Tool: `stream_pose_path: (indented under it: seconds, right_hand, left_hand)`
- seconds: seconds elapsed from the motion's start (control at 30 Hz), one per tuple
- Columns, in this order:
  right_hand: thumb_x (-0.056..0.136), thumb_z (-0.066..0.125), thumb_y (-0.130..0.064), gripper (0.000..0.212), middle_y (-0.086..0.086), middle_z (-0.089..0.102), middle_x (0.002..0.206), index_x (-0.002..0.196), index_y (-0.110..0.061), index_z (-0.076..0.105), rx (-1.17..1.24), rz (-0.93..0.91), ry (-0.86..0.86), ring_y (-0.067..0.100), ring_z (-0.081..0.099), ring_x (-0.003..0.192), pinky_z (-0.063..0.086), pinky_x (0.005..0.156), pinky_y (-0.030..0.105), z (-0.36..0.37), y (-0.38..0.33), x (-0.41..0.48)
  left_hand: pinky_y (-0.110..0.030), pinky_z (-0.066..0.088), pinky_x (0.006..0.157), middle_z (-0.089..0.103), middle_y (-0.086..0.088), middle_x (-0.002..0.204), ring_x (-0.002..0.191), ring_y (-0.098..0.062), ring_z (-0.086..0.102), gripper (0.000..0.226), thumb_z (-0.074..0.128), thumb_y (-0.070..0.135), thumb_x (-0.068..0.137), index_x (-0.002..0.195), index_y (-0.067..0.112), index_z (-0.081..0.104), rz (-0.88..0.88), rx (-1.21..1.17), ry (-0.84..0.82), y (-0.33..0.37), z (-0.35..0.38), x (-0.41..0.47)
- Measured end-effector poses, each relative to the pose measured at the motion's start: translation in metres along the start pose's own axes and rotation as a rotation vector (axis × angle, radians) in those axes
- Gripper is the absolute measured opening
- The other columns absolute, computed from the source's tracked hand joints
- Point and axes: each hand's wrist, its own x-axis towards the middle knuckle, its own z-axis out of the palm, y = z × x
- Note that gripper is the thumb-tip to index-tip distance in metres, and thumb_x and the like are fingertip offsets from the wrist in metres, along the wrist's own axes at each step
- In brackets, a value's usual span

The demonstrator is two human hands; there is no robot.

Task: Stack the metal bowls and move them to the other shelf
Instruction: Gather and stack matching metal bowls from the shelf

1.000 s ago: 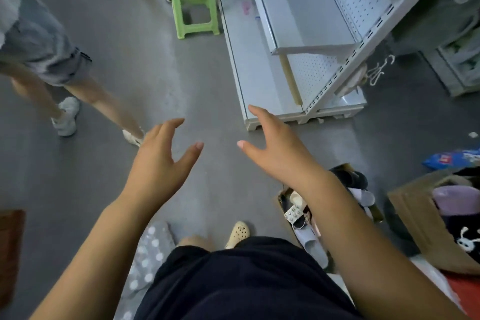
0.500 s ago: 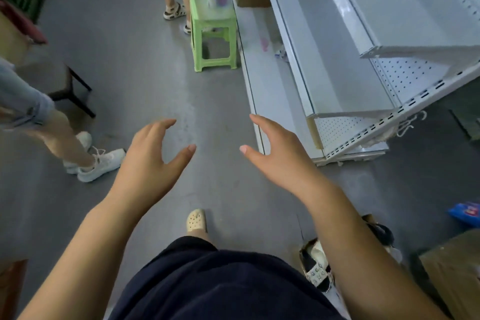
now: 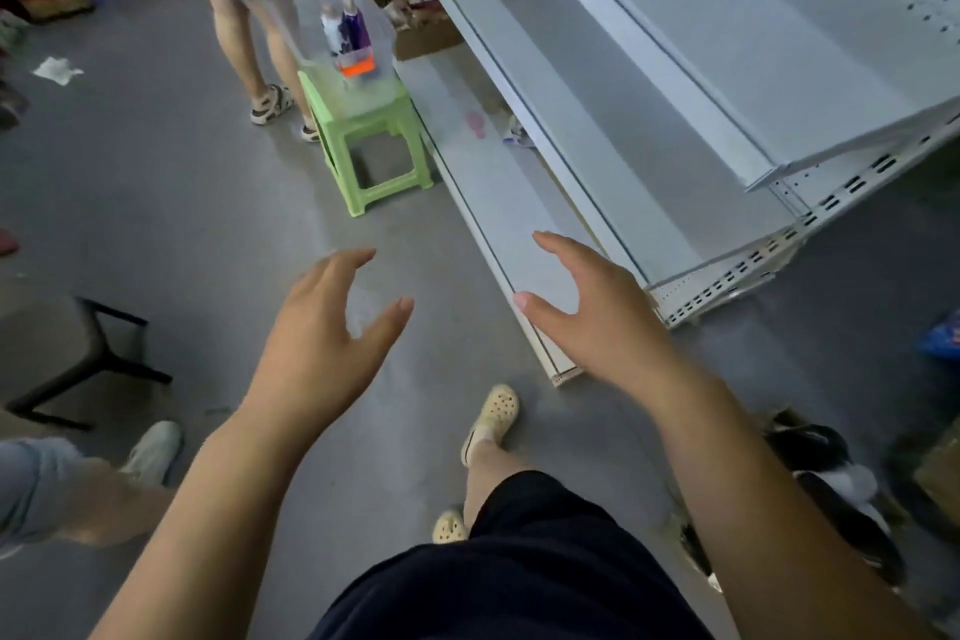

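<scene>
Nearest the camera, at bottom centre, the wearer's dark shorts and a cream clog [image 3: 493, 413] show above the grey floor [image 3: 182, 198], with a box of footwear [image 3: 831, 478] at lower right. Above these, at mid-frame, both hands are raised in front of the body and hold nothing. The left hand [image 3: 322, 343] has its fingers spread and lightly curved over bare floor. The right hand [image 3: 592, 322] is shaped the same way, and the thumbs point toward each other with a gap between them. No metal bowls are in view, so their location cannot be established from this picture. The governing relation is therefore hand to shelving. The white shelving unit [image 3: 675, 120] lies ahead and to the right, its long axis running from lower centre toward the top of the frame. The near end of its base shelf [image 3: 488, 192] appears just behind the right hand, so the right hand is the nearer and the left is well apart from it. No bowls show on the tiers in view. Assessment: the work is at an approach stage, and the bowls have yet to be reached. Farther off, a green stool [image 3: 374, 146] carrying a clear container [image 3: 343, 31] stands just beside the base shelf. A bystander [image 3: 244, 16] stands beyond it toward the upper left.
</scene>
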Motion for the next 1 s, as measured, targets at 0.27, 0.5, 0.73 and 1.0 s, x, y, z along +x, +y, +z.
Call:
stream_pose_path:
  seconds: [0.27, 0.5, 0.73, 1.0]
  right_hand:
    - [0.1, 0.066, -0.04, 0.062, -0.016, 0.041, 0.16, 0.156, -0.031, 0.04, 0.082, 0.005, 0.105, -0.001, 0.034, 0.144, 0.019, 0.103, 0.0, -0.037, -0.019, 0.121]
    - [0.098, 0.067, -0.041, 0.061, -0.016, 0.046, 0.156, 0.153, -0.035, 0.042, 0.091, -0.046, 0.224, 0.003, 0.041, 0.143, 0.029, 0.106, 0.014, -0.093, -0.04, 0.234]
    - [0.098, 0.067, -0.041, 0.06, -0.017, 0.047, 0.154, 0.152, -0.033, 0.044, 0.041, -0.035, 0.278, 0.002, 0.042, 0.141, 0.032, 0.111, 0.017, -0.119, -0.041, 0.331]
    - [0.098, 0.068, -0.038, 0.063, -0.012, 0.041, 0.159, 0.154, -0.031, 0.041, 0.009, 0.047, 0.379, 0.005, 0.035, 0.148, 0.026, 0.116, 0.018, -0.129, -0.052, 0.441]
  left_hand:
    - [-0.03, 0.037, 0.104, 0.053, 0.003, 0.145, 0.134, -0.019, 0.048, 0.058, 0.062, 0.049, 0.094, 0.144, 0.026, 0.047, 0.189, 0.03, 0.016, 0.024, -0.014, 0.151]
    - [0.002, 0.025, 0.09, 0.051, 0.007, 0.146, 0.129, -0.011, 0.047, 0.057, 0.064, 0.048, 0.094, 0.144, 0.025, 0.049, 0.306, -0.032, 0.062, 0.065, -0.022, 0.286]
    - [-0.031, 0.04, 0.105, 0.054, 0.004, 0.143, 0.129, -0.021, 0.054, 0.058, 0.063, 0.051, 0.091, 0.142, 0.026, 0.051, 0.266, -0.1, 0.107, 0.056, -0.033, 0.391]
    - [-0.035, 0.044, 0.098, 0.051, 0.006, 0.146, 0.128, -0.021, 0.054, 0.059, 0.062, 0.054, 0.092, 0.144, 0.029, 0.047, 0.359, -0.071, 0.039, 0.05, -0.046, 0.531]
